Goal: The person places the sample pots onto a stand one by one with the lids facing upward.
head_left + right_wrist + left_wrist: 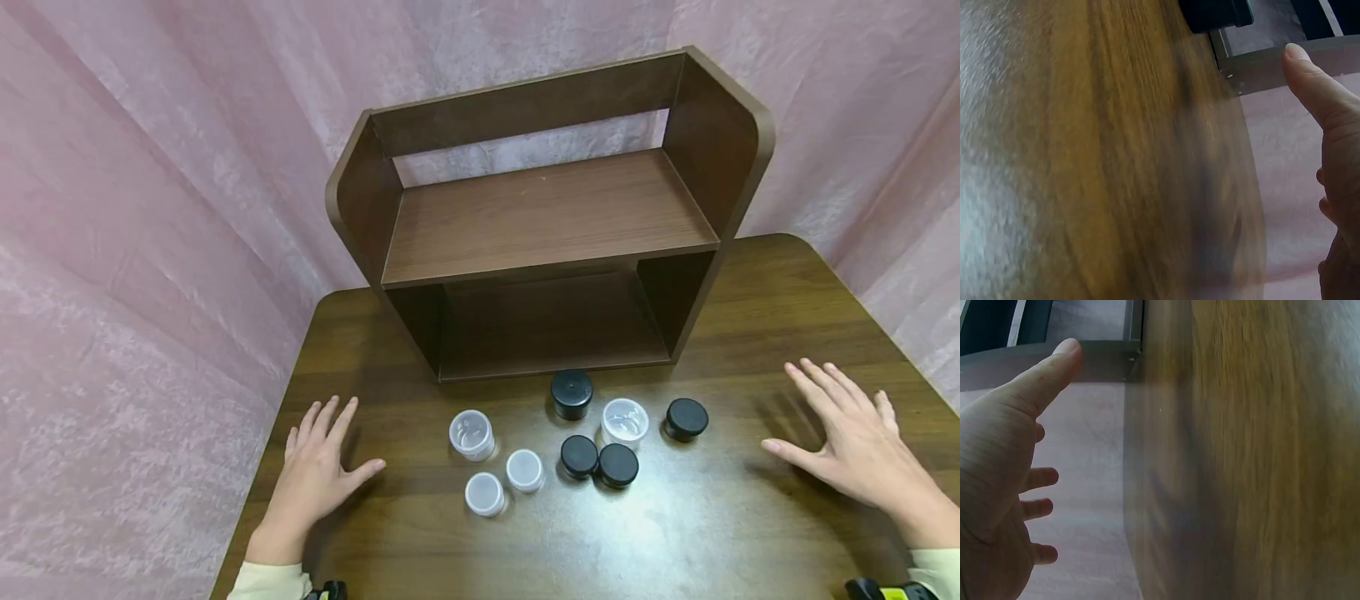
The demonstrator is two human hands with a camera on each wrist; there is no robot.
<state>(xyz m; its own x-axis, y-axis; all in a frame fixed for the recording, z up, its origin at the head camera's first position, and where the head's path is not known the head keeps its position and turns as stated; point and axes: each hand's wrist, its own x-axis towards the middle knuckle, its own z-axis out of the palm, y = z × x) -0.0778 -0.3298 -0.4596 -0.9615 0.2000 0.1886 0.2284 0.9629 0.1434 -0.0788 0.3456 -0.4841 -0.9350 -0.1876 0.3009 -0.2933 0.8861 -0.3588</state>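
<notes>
My left hand (318, 471) lies flat on the brown table (750, 533) at the left, fingers spread, holding nothing. My right hand (847, 446) lies flat at the right, also spread and empty. Between them sit several small round jars: clear white ones (472, 434) (524, 470) (484, 493) (625, 421) and black-lidded ones (572, 394) (579, 456) (618, 465) (686, 418). The left wrist view shows my left hand (1007, 481) with its thumb out beside the blurred table edge. In the right wrist view only the thumb side of my right hand (1329, 137) is seen.
A dark brown two-level shelf unit (547, 221) stands at the back of the table, both levels bare. Pink cloth (150, 208) hangs behind and to both sides. The table's front area shines with glare.
</notes>
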